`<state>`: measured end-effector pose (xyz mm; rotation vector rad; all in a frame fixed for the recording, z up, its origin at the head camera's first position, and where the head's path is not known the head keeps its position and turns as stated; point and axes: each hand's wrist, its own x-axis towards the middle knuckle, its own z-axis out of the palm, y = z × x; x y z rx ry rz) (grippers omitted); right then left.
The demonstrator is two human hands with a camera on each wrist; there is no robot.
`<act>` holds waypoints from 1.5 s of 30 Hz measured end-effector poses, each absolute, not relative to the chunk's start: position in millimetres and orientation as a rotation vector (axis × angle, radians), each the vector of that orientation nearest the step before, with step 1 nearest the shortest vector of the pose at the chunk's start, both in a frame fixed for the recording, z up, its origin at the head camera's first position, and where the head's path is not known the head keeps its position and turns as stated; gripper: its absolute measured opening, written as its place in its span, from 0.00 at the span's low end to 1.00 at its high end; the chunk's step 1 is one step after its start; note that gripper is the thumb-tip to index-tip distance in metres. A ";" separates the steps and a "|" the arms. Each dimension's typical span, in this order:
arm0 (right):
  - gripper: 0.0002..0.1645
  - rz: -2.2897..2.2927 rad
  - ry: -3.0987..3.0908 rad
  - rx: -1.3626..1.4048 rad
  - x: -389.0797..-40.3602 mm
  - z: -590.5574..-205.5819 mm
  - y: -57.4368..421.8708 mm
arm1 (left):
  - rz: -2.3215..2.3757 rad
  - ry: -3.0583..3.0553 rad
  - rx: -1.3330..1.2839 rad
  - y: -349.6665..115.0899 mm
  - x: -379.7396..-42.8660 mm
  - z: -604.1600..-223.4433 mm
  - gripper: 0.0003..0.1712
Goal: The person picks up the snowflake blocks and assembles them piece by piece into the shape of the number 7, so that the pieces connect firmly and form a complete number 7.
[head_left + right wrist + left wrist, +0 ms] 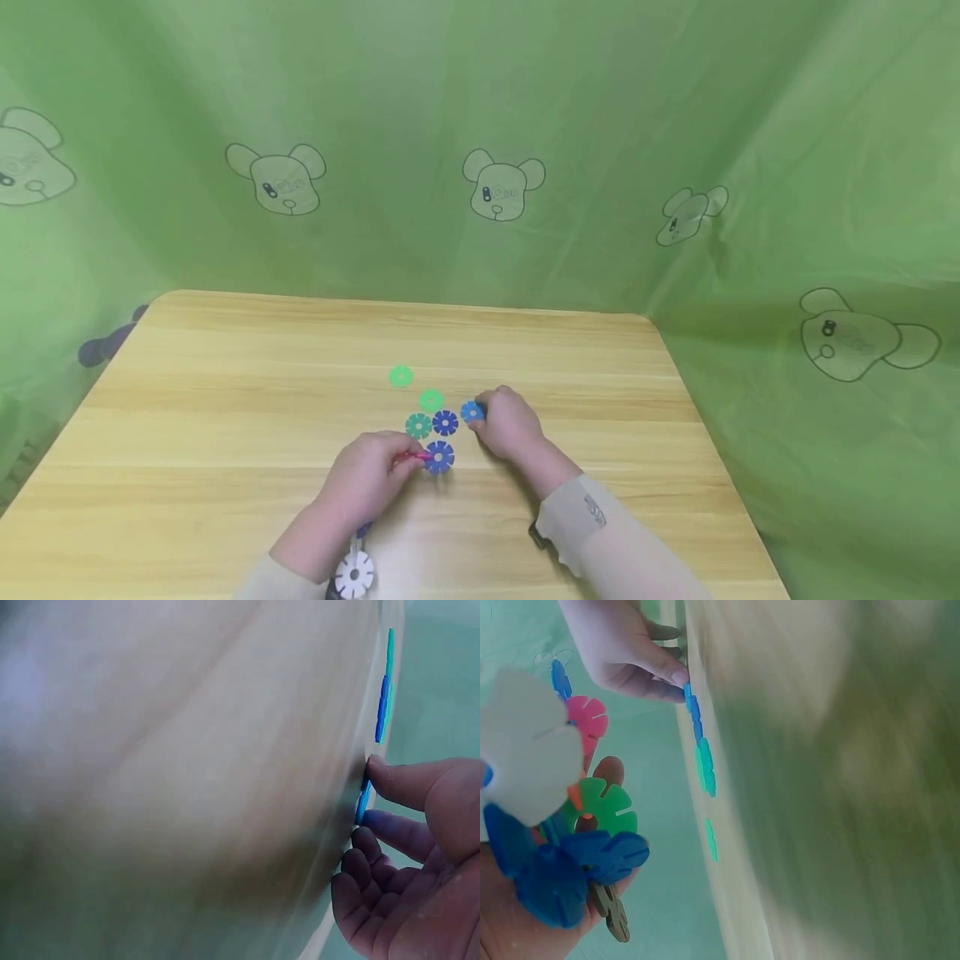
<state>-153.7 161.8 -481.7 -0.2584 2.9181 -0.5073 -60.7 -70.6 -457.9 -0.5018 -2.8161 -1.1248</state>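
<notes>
My left hand (366, 477) holds a linked cluster of notched plastic discs. A white disc (529, 746), a green disc (609, 808), a pink disc (589, 716) and several blue discs (551, 885) of it show in the left wrist view. In the head view a blue disc (438, 457) sticks out past the fingertips; the palm covers much of the cluster. On the table, my right hand (512, 423) pinches a light blue notched disc (470, 411) between thumb and index finger, its other fingers curled loosely.
Flat on the wooden table (247, 375) lie a dark blue disc (446, 422), a teal disc (418, 426) and two light green discs, one nearer (431, 401) and one farther (401, 376). Green curtain (390, 242) with bear-face prints hangs behind and beside the table.
</notes>
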 end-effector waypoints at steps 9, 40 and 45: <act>0.28 -0.662 2.864 -0.134 -157.6 -484.8 164.4 | -1.158 -2.811 -0.502 -71.3 -61.1 -454.8 0.04; 0.08 -1.218 2.750 -0.114 -142.9 -472.4 188.3 | -1.256 -2.809 -0.441 -75.4 -62.6 -450.2 0.03; 0.08 -1.287 2.714 -0.112 -136.6 -461.9 189.4 | -1.257 -2.809 -0.431 -74.4 -63.1 -450.5 0.03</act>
